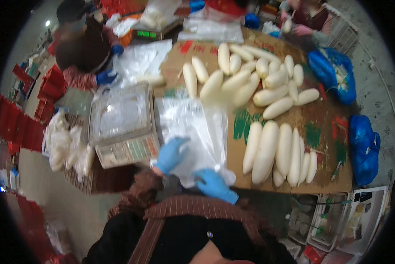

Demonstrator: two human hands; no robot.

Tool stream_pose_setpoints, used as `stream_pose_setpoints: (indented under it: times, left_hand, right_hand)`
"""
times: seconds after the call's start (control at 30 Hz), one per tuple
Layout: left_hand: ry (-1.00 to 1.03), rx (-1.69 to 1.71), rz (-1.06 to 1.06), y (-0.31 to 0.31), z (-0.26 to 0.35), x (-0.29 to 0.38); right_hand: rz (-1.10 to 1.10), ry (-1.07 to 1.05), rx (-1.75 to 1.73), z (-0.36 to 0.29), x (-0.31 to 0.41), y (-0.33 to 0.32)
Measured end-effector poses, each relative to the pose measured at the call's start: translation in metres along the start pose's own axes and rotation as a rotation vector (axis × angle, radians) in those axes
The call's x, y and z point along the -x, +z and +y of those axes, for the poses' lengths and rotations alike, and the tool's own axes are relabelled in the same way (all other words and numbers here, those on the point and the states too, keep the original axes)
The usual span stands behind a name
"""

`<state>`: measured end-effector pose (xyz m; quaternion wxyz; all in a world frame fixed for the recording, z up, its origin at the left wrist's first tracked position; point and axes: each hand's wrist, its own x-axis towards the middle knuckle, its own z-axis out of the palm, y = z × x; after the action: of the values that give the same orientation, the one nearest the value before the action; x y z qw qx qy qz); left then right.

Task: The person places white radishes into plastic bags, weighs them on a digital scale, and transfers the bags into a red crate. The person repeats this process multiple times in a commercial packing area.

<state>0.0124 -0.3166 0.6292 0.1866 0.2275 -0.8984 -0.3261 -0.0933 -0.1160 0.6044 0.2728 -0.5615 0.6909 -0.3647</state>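
A stack of clear plastic bags (194, 125) lies flat on the cardboard-covered table in front of me. My left hand (172, 155), in a blue glove, rests over the bags' left side, fingers stretched out and nothing visibly held. At the bags' near edge is my right hand (214, 186), also gloved in blue; its fingertips meet the plastic, and whether they pinch it is unclear. Several peeled white radishes (265, 151) lie side by side in a row to the right. Beyond them sits a looser pile of white radishes (273, 79).
A weighing scale (121, 115) stands left of the bags, beside bagged white radishes (68, 145). Blue plastic bags (364, 150) line the table's right edge. A green-and-white pen-like tool (336, 170) lies on the cardboard (329, 132). Co-workers (82, 49) stand across the table; crates (329, 221) sit lower right.
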Motion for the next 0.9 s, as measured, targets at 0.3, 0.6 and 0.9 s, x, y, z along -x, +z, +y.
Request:
stream_pose_setpoints:
  times: [0.3, 0.6, 0.9]
  left_hand:
    - [0.149, -0.207, 0.008, 0.053, -0.007, 0.001]
    - [0.045, 0.327, -0.124, 0.01, 0.017, -0.057]
    - [-0.047, 1.174, 0.351, -0.099, 0.066, -0.076]
  right_hand:
    - [-0.023, -0.036, 0.105, -0.003, 0.0, -0.001]
    - [0.039, -0.06, 0.428, 0.023, 0.008, 0.004]
    - [0.089, 0.059, 0.145, 0.026, 0.019, -0.003]
